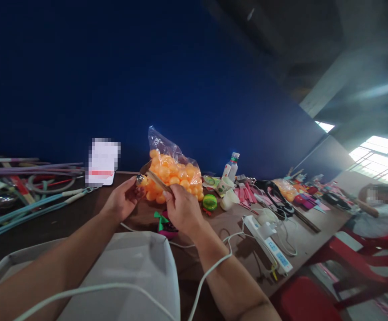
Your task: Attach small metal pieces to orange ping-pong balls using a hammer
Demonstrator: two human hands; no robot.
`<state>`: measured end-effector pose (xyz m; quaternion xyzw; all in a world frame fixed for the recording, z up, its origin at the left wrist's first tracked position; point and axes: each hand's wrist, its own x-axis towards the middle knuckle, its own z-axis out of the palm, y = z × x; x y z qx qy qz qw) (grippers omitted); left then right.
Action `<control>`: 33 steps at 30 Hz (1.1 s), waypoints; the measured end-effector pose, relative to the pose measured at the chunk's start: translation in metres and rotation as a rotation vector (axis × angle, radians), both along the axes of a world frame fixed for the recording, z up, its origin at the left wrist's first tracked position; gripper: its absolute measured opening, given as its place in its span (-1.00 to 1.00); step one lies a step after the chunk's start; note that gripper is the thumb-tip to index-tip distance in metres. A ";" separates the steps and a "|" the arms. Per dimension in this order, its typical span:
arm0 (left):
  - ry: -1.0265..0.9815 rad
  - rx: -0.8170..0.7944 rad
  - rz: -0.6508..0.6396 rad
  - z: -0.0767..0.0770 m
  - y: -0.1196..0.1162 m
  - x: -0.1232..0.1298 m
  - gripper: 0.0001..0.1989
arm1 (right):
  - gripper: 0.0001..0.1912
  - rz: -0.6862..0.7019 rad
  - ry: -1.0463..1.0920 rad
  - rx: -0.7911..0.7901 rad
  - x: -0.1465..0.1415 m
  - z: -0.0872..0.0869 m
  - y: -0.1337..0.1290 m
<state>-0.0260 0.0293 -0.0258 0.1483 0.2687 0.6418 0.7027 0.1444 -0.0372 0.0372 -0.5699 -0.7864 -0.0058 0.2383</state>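
Between the fingertips of my left hand (122,200) is a small orange ball-like piece with a shiny, silvery cap (140,179). My right hand (185,210) is closed around a thin brown stick-like tool (159,181), its far end pointing towards that piece. Whether the tool touches the piece I cannot tell. Just behind both hands stands a clear plastic bag (170,162) full of orange balls. Under my right hand lies a small green and purple item (162,221), partly hidden.
A white box (130,267) is close in front, with a white cable across it. To the right are a green striped ball (210,202), a bottle (231,167) and a power strip (269,245). A phone (102,162) leans at left beside blue cords (30,205). Another person (381,211) sits far right.
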 end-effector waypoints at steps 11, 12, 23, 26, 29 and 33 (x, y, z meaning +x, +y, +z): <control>-0.012 0.024 0.040 0.001 0.000 0.003 -0.86 | -0.78 -0.039 -0.063 0.001 -0.003 -0.002 -0.002; -0.014 0.010 0.053 0.001 0.000 0.003 -0.86 | -0.79 -0.042 -0.070 -0.001 -0.003 -0.003 -0.002; -0.029 -0.003 0.061 -0.003 0.003 0.002 -0.86 | -0.78 -0.045 -0.060 -0.006 -0.005 -0.006 -0.002; -0.037 0.018 0.048 -0.003 0.004 0.002 -0.86 | -0.77 -0.044 -0.034 0.015 -0.005 -0.007 -0.001; -0.037 0.008 0.046 -0.003 0.003 0.002 -0.87 | -0.76 -0.057 -0.047 0.016 -0.004 -0.007 -0.001; -0.029 -0.031 0.070 -0.002 0.003 0.002 -0.87 | -0.79 -0.047 -0.060 -0.001 -0.004 -0.007 -0.001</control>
